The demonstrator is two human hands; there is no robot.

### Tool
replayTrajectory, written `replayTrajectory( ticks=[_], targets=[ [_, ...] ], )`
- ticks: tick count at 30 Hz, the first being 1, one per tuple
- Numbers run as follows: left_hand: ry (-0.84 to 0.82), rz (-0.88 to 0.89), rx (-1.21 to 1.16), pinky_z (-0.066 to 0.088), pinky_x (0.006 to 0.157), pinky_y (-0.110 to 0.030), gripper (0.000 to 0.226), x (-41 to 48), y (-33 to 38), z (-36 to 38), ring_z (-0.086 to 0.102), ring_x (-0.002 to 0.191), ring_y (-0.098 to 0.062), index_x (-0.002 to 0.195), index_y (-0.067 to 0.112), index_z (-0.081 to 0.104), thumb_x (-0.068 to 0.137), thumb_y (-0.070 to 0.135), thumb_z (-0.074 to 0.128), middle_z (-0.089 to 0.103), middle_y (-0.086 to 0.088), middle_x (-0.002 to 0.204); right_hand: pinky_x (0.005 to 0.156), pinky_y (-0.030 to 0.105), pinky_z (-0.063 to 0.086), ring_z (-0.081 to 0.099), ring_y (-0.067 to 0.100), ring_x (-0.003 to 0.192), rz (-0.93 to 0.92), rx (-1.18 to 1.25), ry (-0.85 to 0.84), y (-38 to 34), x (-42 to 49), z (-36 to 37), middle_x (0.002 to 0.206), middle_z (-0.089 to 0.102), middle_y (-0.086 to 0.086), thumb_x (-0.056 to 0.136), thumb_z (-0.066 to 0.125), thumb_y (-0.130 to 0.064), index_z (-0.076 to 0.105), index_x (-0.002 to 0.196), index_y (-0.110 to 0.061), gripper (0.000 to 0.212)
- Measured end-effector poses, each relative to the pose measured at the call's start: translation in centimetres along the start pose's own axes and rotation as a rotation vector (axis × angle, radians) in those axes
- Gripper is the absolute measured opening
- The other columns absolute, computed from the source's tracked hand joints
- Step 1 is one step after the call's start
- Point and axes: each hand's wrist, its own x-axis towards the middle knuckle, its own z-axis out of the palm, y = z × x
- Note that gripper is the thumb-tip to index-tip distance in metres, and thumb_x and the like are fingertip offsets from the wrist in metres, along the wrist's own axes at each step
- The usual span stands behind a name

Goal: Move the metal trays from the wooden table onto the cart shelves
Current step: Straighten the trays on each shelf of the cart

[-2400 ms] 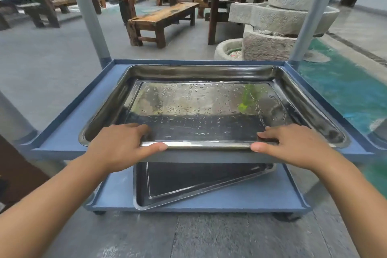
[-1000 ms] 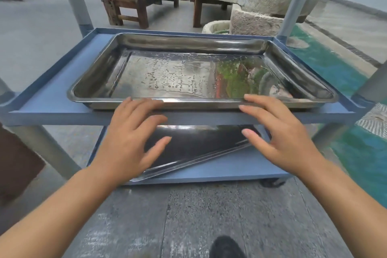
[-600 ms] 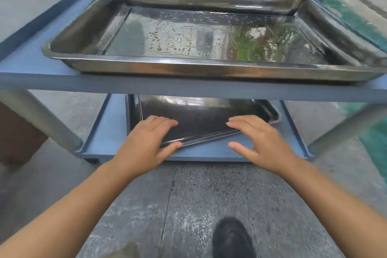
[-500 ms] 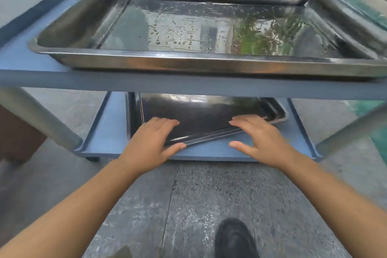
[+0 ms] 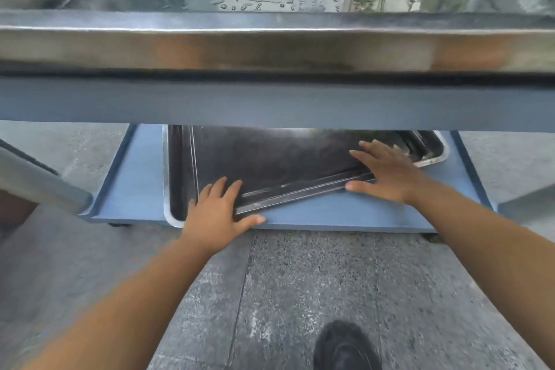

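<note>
A dark, shallow metal tray (image 5: 270,159) lies askew on the blue bottom shelf (image 5: 138,177) of the cart, its near left corner at the shelf's front edge. My left hand (image 5: 219,210) lies over that near left corner, fingers inside the rim and thumb along its outer side. My right hand (image 5: 387,174) holds the same near rim further right, fingers spread over it. Above, a deeper wet metal tray (image 5: 270,48) sits on the middle shelf (image 5: 270,102), very close to the camera.
The middle shelf's front edge hangs low over the bottom tray and hides its far part. Grey cart posts stand at the left (image 5: 39,186) and right (image 5: 525,204). My black shoe (image 5: 345,345) is on the speckled stone floor just before the cart.
My hands left the upper tray's near rim and dropped to the bottom shelf. They now lie on the lower tray's rim, and my head has come down closer to the cart.
</note>
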Motion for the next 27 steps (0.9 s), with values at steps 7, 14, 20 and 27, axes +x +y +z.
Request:
replayTrajectory(
  ticks=[7,14,20,27],
  targets=[
    [0.069,-0.013,0.094,0.038,0.108,-0.054,0.092,0.7,-0.4,1.3,0.029,0.142,-0.032,0.143,0.032,0.045,0.075,0.089,0.020,0.036,0.001,0.155,0.116,0.052,0.021,0.012,0.020,0.150,0.049,-0.009,-0.057,1.0,1.1,1.5,0.164,0.010,-0.008,0.058,0.007,-0.102,0.020,0.150,-0.047,0.108],
    [0.017,0.029,0.073,0.033,0.113,-0.052,0.098,3.5,-2.4,-0.1,0.025,0.146,-0.031,0.145,0.035,0.042,0.070,0.093,0.018,0.030,0.003,0.159,0.112,0.052,0.023,0.016,0.025,0.149,0.145,-0.020,0.002,-1.0,1.1,2.0,0.163,0.014,-0.006,0.059,0.002,-0.100,0.022,0.151,-0.045,0.109],
    [-0.053,0.097,0.066,0.027,0.116,-0.047,0.100,6.7,-3.8,-1.8,0.018,0.149,-0.026,0.147,0.037,0.038,0.065,0.093,0.022,0.024,0.006,0.161,0.109,0.053,0.028,0.020,0.029,0.148,0.247,-0.011,0.046,-2.1,0.7,3.3,0.163,0.018,-0.003,0.060,-0.001,-0.099,0.026,0.150,-0.043,0.109],
    [-0.084,0.105,0.153,0.027,0.114,-0.051,0.101,7.8,-3.7,-2.6,0.013,0.150,-0.020,0.149,0.041,0.029,0.064,0.094,0.012,0.016,0.009,0.163,0.109,0.054,0.027,0.020,0.030,0.148,0.289,0.019,0.057,-2.5,0.8,3.5,0.163,0.019,-0.003,0.059,-0.001,-0.100,0.028,0.149,-0.043,0.110]
  ],
)
